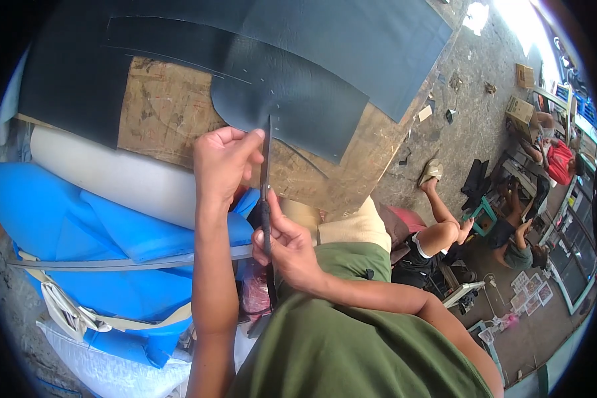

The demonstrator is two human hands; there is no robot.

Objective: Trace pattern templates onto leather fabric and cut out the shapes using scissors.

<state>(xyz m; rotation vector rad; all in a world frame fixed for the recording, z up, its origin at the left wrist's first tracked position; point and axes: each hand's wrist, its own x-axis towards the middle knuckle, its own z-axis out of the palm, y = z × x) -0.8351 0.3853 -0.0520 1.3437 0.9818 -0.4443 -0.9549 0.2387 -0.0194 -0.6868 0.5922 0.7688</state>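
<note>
My right hand (290,251) is closed round the dark handles of a pair of scissors (266,172). Their long blades point away from me and meet the near edge of a black leather-like sheet (245,86). Just left of the blades, my left hand (227,158) pinches that same edge between thumb and fingers, and the sheet curls up slightly there. White marked lines and short dashes run across the sheet. Beside the scissors, a thin dark strip (305,159) lies along the edge of the wooden board (162,109) under the sheet.
Left of me are a white roll (123,169), blue sheeting (66,205) and a long grey strip (139,264). On the right, a seated person's bare legs (438,232) extend over the concrete floor (404,179). Other people (560,162) sit farther off near cardboard boxes (521,111).
</note>
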